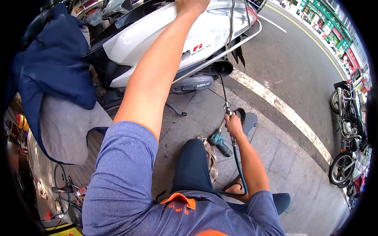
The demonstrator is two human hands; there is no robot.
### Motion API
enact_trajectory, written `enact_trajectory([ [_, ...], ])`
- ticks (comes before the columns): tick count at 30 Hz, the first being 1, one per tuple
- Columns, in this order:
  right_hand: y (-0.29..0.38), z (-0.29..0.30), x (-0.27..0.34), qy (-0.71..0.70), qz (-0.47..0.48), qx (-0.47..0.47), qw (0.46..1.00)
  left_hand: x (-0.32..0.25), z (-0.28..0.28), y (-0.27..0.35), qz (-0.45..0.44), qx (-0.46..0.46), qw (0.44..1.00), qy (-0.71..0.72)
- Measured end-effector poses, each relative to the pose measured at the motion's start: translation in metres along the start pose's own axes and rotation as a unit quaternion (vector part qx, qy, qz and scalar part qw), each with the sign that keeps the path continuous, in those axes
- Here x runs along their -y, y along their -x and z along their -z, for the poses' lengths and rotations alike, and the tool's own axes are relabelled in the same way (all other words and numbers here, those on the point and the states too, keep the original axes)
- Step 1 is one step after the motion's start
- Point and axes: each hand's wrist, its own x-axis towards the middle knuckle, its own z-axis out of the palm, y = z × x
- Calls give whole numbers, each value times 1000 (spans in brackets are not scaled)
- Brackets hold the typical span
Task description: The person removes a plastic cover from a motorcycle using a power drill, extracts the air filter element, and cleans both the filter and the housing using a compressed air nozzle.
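Note:
My right hand grips the handle of an air gun fitted with a teal hose. From the gun a thin black extension tube reaches into the round dark opening under the scooter's rear. My left hand is stretched out to the top of the white scooter body panel, cut by the picture's upper edge; its fingers are largely hidden. A teal cordless drill lies on the paving just left of my right hand, beside a crumpled dirty cloth.
A blue fleece-lined cover drapes over the scooter's front part at left. Tools and hoses lie on the ground at lower left. A metal guard rail runs along the scooter's side. A parked motorcycle stands at right beside the road.

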Motion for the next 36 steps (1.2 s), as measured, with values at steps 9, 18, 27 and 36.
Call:
enact_trajectory([
  [9, 17, 24, 35, -137, -117, 86, 980, 10, 6, 5, -1, -4, 1000, 5],
  [18, -7, 54, 66, -150, -76, 52, 984, 12, 3, 11, -2, -16, 1000, 8],
  [27, -22, 40, 50, -44, -68, 68, 994, 7, 8, 9, 10, 11, 1000, 0],
  [36, -27, 30, 75, -38, -84, 72, 993, 12, -9, 1, -23, 4, 999, -48],
])
